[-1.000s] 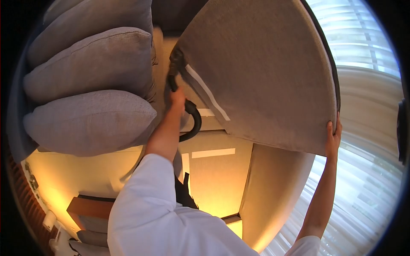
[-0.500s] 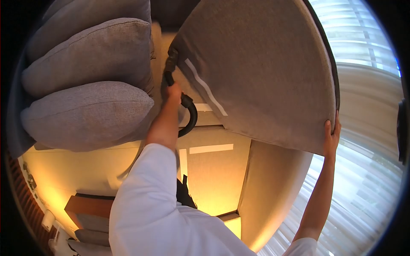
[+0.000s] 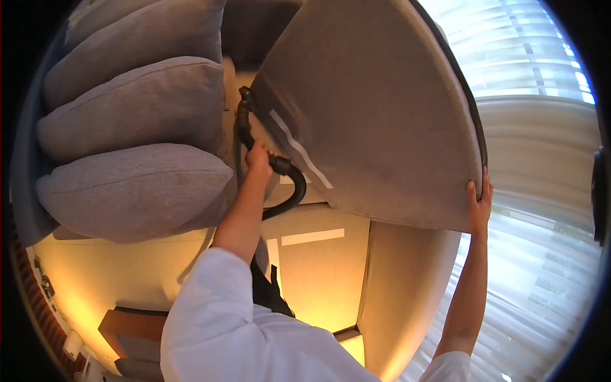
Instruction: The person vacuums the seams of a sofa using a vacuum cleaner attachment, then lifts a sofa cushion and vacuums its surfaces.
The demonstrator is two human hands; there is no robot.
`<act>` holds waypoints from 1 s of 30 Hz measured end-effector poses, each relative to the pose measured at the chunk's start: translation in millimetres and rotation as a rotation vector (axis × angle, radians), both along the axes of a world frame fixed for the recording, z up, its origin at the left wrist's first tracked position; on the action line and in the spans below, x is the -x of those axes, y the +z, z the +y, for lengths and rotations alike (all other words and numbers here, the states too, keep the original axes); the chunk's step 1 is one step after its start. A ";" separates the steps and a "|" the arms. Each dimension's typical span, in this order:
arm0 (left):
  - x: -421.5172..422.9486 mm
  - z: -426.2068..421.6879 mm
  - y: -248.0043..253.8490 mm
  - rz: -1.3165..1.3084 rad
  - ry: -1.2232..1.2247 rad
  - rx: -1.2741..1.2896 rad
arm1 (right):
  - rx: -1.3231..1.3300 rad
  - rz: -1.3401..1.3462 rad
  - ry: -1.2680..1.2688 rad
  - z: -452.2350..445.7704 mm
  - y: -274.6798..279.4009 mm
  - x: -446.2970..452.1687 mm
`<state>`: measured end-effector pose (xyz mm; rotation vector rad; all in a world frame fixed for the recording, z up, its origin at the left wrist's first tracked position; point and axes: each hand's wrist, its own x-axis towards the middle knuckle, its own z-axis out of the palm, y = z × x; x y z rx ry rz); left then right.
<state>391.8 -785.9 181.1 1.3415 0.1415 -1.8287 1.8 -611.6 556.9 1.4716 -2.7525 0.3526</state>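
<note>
My left hand (image 3: 258, 157) is wrapped round the black handle of a vacuum hose (image 3: 243, 121). The handle's narrow head points up into the gap between the pillows and a large grey seat cushion (image 3: 375, 114). From the hand, the black hose (image 3: 298, 191) curves down and back beneath my forearm. That cushion stands raised on its side, its broad grey face towards me, with a white strip (image 3: 299, 148) along its lower left part. My right hand (image 3: 479, 200) grips its lower right edge, the thumb on the near face and the fingers at the rim.
Several grey pillows (image 3: 137, 191) lie stacked at the left. Below the raised cushion is the sofa base (image 3: 324, 274) with white strips, lit yellow. A padded sofa side (image 3: 407, 274) stands right of it. Blinds and sheer curtains (image 3: 541, 286) hang at the right. A brown box-like piece (image 3: 133, 331) is lower left.
The raised cushion and my right hand have shifted slightly left in view. My left hand has drawn the vacuum handle back a little, and its head now shows clear of the cushion.
</note>
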 end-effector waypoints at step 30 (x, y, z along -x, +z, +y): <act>4.3 -24.3 125.4 -0.369 -0.230 0.423 | 0.017 0.114 0.040 4.0 17.9 -23.5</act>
